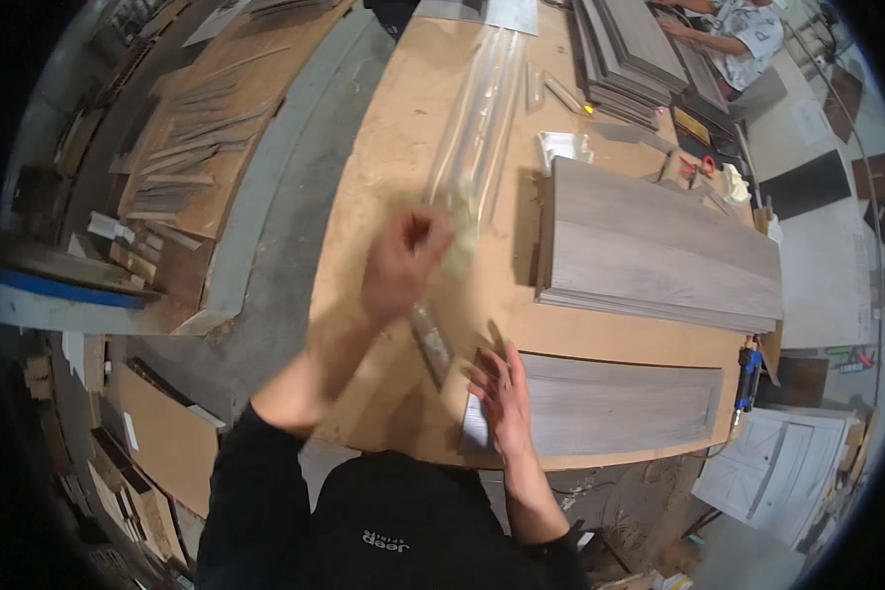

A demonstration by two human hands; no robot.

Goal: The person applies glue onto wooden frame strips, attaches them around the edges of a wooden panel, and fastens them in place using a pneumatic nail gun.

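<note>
My left hand (403, 261), smeared by motion, is raised over the left part of the workbench. Its fingers are closed on a pale yellowish cloth-like piece (462, 236), too blurred to name surely. My right hand (506, 393) is open, fingers spread, at the left end of a grey wood-grain panel (619, 405). Beside that hand, a white paper label (475, 425) shows on the panel's end. Contact between fingers and panel cannot be made out. Between my hands lies a narrow, shiny strip (430, 339), partly hidden by the left hand.
Grey panels (659, 246) are stacked beyond the single panel. Long plastic-wrapped strips (477, 118) run up the bench (374, 177). A white tray (563, 147), red-handled pliers (698, 167) and a blue tool (747, 379) lie right. Another person (733, 39) works at the far right.
</note>
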